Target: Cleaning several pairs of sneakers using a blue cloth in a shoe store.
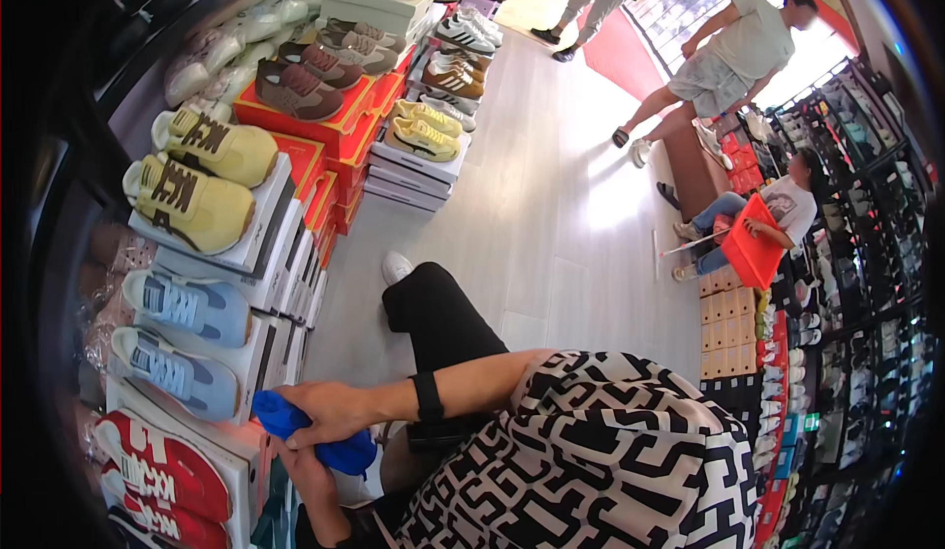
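A bunched blue cloth (343,451) is held between my two hands at the lower left. My right hand (328,410), with a black band at the wrist, grips the cloth from above. My left hand (306,471) lies just below it, its fingers against the cloth and partly hidden by the right hand. Light blue sneakers (177,375) on a shoebox are close to the left of the hands. Red sneakers (173,468) rest on another box below those.
Yellow sneakers (199,202) and stacked orange shoeboxes (347,139) line the left side. One person (746,47) stands at the upper right, another at the top. A seated person (794,202) holds a red basket (754,243). Shoe racks (871,254) run along the right.
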Available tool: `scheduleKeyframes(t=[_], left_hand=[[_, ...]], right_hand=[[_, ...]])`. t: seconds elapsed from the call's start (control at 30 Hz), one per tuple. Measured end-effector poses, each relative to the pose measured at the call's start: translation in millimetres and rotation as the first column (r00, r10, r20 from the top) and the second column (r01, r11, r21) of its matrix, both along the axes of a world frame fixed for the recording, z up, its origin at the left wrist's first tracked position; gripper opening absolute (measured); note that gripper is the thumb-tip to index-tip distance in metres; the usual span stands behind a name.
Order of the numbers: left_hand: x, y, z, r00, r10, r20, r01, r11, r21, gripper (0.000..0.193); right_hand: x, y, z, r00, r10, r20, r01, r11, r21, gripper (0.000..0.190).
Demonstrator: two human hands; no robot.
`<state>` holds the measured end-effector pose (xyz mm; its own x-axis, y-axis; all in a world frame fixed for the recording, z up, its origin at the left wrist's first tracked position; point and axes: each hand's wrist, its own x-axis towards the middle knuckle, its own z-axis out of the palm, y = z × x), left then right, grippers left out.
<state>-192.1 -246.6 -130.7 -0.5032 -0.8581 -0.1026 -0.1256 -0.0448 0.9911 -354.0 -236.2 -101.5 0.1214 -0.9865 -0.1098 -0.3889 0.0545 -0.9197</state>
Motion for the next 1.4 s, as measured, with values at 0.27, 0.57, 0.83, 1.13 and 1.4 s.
scheduleKeyframes(t=[0.27, 0.57, 0.83, 1.13, 1.4], left_hand=[[-57.8, -11.9, 66.8, 0.926, 0.211, -0.313, -0.039, 0.879, 0.476, 0.054], [-96.6, -17.5, 62.5, 0.936, 0.289, -0.201, -0.198, 0.905, 0.376, 0.052], [-69.7, -22.0, 42.4, 0.941, 0.323, -0.100, -0.301, 0.936, 0.182, 0.037], [-67.2, -21.1, 58.4, 0.893, 0.415, 0.173, -0.214, 0.730, -0.649, 0.021], [-66.7, -5.2, 70.5, 0.877, 0.426, 0.223, -0.192, 0.736, -0.649, 0.032]], right_hand=[[-59.2, -18.7, 28.6, 0.668, 0.034, 0.744, -0.113, 0.992, 0.057, 0.082], [-66.3, -33.8, 31.3, 0.462, -0.152, 0.874, -0.035, 0.981, 0.189, 0.040], [-37.9, -31.2, 37.7, 0.397, -0.216, 0.892, 0.219, 0.966, 0.137, 0.040], [-20.3, -8.1, 52.7, 0.385, -0.178, 0.906, 0.227, 0.969, 0.094, 0.075], [0.4, -12.0, 61.9, 0.324, -0.420, 0.848, 0.391, 0.875, 0.284, 0.021]])
